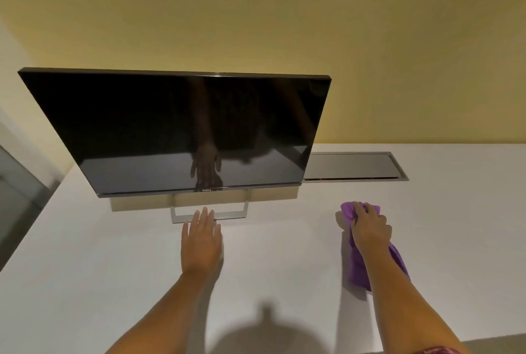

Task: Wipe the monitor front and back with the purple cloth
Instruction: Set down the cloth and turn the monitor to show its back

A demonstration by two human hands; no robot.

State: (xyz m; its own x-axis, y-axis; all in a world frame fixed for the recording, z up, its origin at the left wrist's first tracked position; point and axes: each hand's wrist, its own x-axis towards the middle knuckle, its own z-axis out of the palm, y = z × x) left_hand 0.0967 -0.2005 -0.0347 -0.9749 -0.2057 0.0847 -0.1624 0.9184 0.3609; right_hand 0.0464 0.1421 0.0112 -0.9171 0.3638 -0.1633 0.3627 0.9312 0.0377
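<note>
From my remote seat, nearest to me are the 2 bare forearms reaching out over the white desk, with the shadow of a head falling on the near edge between them.

My left hand is flat, palm down, with its fingers straight and close together, and it holds nothing. It lies low over the middle of the desk. Its fingertips reach the front bar of the silver stand; I cannot tell whether they press on it.

My right hand is well off to the right, level with the left. Its fingers are curled down into the purple cloth and grip it. The cloth is bunched up and lies on the desk, partly under this hand and the forearm: 1 end shows past the fingertips, and the rest trails back toward the near edge along the wrist. It is well apart from the left hand and from the stand.

Beyond the hands stands the monitor, toward the far left part of the desk. Its dark screen is off, faces me, and reflects the left hand. The cloth lies to the right of it and nearer to me, touching no part of it.

Further right, near the far edge, a grey hatch is set into the desk. Behind it all rises a yellow wall.
</note>
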